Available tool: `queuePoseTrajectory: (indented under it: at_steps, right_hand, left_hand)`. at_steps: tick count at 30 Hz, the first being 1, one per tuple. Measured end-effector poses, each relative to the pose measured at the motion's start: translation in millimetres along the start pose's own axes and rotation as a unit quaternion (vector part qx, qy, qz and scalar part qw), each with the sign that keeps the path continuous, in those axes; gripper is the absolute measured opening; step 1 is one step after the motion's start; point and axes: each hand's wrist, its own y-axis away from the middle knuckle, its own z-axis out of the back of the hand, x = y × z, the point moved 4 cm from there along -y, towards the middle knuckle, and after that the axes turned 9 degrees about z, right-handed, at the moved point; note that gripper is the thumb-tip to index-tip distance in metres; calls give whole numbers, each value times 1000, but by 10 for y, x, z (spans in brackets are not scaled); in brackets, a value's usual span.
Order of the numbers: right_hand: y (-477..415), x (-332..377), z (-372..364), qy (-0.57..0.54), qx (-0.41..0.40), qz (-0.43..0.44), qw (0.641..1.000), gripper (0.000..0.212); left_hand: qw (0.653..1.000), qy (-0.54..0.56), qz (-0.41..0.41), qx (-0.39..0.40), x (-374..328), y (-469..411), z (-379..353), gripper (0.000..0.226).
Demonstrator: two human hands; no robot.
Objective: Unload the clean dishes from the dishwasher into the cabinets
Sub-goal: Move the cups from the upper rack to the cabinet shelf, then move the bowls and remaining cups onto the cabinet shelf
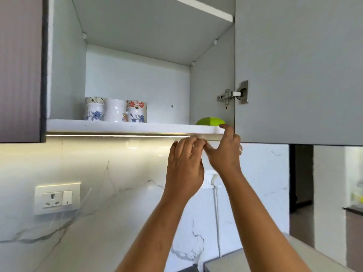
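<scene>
An upper cabinet stands open, with its bottom shelf (117, 126) at my eye level. A green dish (210, 121) lies on the shelf's right end, close to the front edge. Three ceramic mugs stand together at the shelf's left: a blue-flowered one (94, 109), a plain white one (115, 110) and a red-and-blue flowered one (136, 111). My right hand (225, 152) reaches up at the shelf's front edge, one fingertip over the edge right beside the green dish. My left hand (184, 167) is raised just left of it, fingertips at the shelf's underside, holding nothing.
The open cabinet door (294, 65) hangs on its hinge (233, 94) right of my hands. A lit strip (117, 135) runs under the shelf. On the marble wall are a socket (57, 198) and a plugged-in socket (213, 179). A higher shelf (206, 8) is above.
</scene>
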Motion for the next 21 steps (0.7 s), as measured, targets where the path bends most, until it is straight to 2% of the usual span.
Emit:
queuePoseTrajectory:
  at_steps: [5,8,11,15,21]
  right_hand:
    - [906,-551,186,-7,63,-55,996,63]
    - [1547,-979,484,20,121,-136,983,60]
    - [2093,-1377,830,50,195,-201,959,62]
    - [2761,-1926,1519,61,248,-273,927,58]
    - [3815,-2643,2831,106,307,-348,879,50]
  left_hand:
    - [983,123,119,65,-237,963,-321,48]
    - [950,198,187,155,-672,1731,-481,57]
    - [906,224,249,258,-1103,2453,-516,68]
    - [869,212,265,360,-1741,3266,-441,70]
    - [846,229,278,393,-2961,3982,-265,68]
